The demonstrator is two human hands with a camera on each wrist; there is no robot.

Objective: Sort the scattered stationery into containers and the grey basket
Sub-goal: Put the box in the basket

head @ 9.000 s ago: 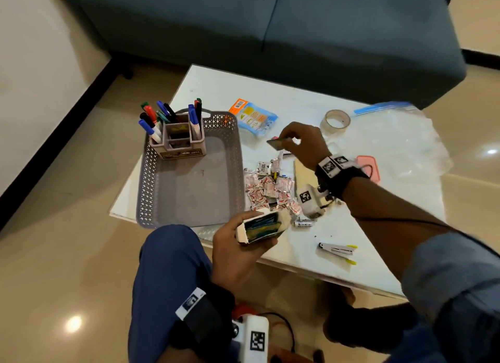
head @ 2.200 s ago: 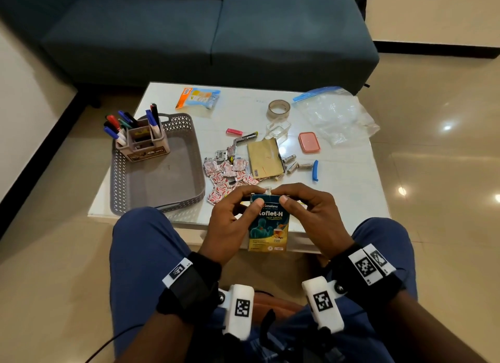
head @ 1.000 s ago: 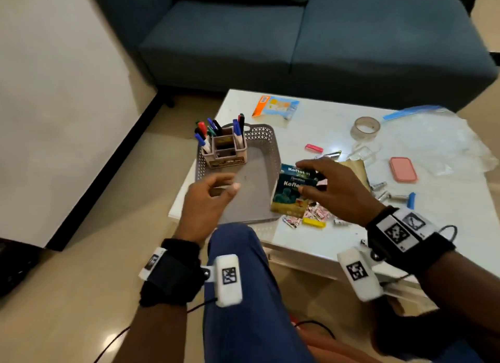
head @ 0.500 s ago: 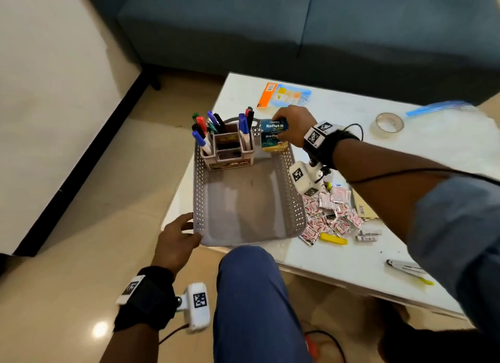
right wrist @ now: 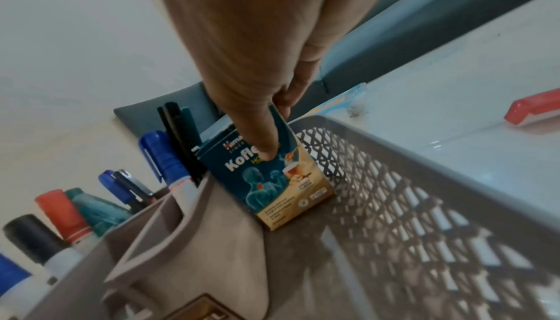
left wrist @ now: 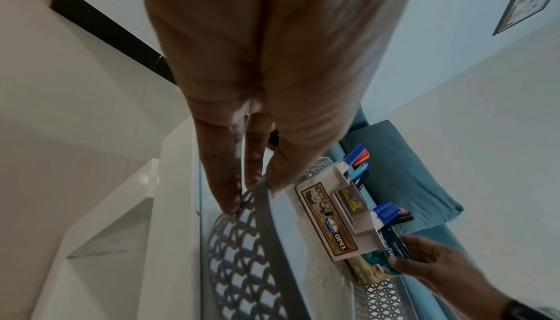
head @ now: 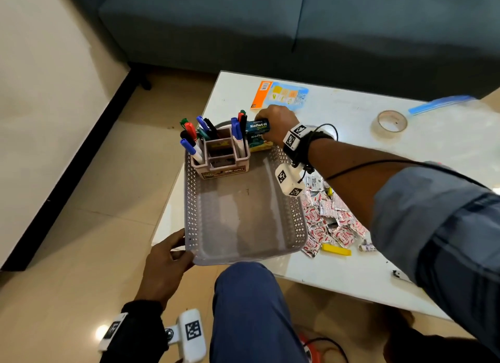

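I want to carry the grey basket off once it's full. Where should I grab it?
Take the grey basket by its two long rims, hands coming from either side. The pen holder and Koflet box weigh down the far end, so grip towards there.

Grey basket (head: 244, 250): perforated plastic, rectangular, at the table's near-left corner, near end overhanging the edge. Pen holder (head: 224, 161): beige, multi-compartment, upright in the far-left corner of the basket, packed with blue, red, green and black markers (head: 192, 135). Koflet-H box (head: 257, 132): teal and tan carton, upright and slightly tilted on the basket floor, at 3 o'clock of the holder, touching it, against the far wall. Sachet pile (head: 328, 222): red-and-white, loose on the table at 3 o'clock of the basket. Yellow clip (head: 336, 249) at 6 o'clock of the pile. Tape roll (head: 392, 122) well apart, toward 1 o'clock.
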